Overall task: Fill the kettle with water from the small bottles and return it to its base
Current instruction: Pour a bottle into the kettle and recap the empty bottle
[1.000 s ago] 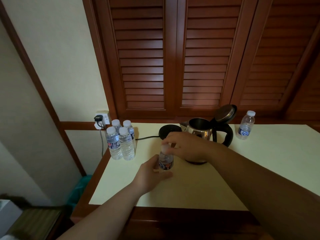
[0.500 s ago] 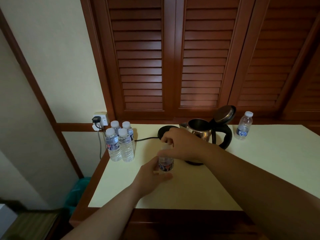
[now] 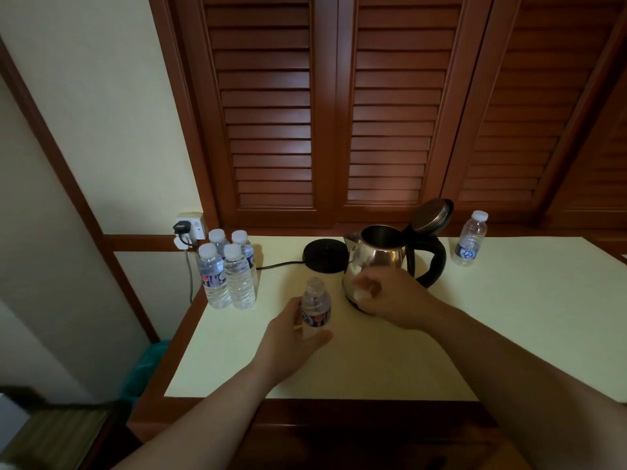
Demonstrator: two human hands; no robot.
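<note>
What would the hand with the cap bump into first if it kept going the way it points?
Probably the kettle. The right hand holds the cap and points left and away, right up against the kettle's shiny side. Depth is hard to judge; they may already touch.

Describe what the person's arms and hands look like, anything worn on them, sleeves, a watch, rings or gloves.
Both forearms are bare right up to the frame edge, with no sleeves in view. The left hand and right hand wear no gloves, and no watch, bracelet or ring shows on the sides visible in the dim light.
</note>
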